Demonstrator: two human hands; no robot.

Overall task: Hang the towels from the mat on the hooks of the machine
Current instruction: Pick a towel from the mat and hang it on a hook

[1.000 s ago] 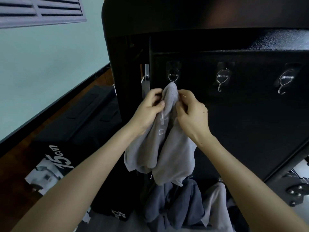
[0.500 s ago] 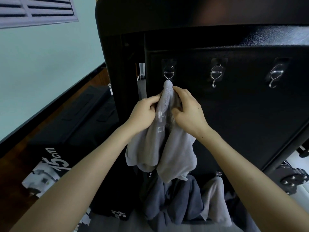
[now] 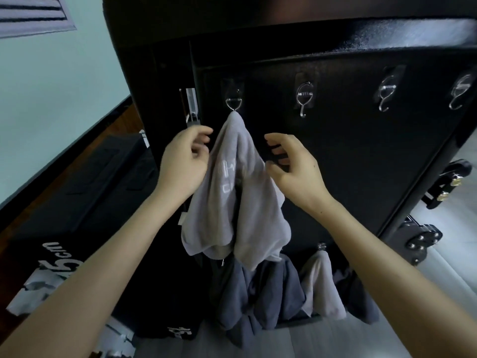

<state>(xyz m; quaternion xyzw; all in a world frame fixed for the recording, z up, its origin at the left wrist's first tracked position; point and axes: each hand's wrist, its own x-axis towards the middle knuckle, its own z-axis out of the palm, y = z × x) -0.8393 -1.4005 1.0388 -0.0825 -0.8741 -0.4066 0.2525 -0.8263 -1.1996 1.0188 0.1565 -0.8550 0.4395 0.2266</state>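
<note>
Our left hand (image 3: 183,164) and our right hand (image 3: 294,166) are loose, with the fingers half curled and holding nothing. Between them hangs the light grey soft cloth towel (image 3: 232,192). Its top corner is caught on the leftmost clear plastic hook (image 3: 233,103) of the black metal machine (image 3: 361,164), above both hands, so it seems to need no support. Up to the right of our right hand, the next clear hook (image 3: 304,99) is free, we judge for another towel.

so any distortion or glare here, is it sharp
Head view: wide-angle lens bows the top edge of the machine; dim overall, its black panel loses detail; small glints on the empty hooks; the grey towel, left hand and right hand look slightly soft.
</note>
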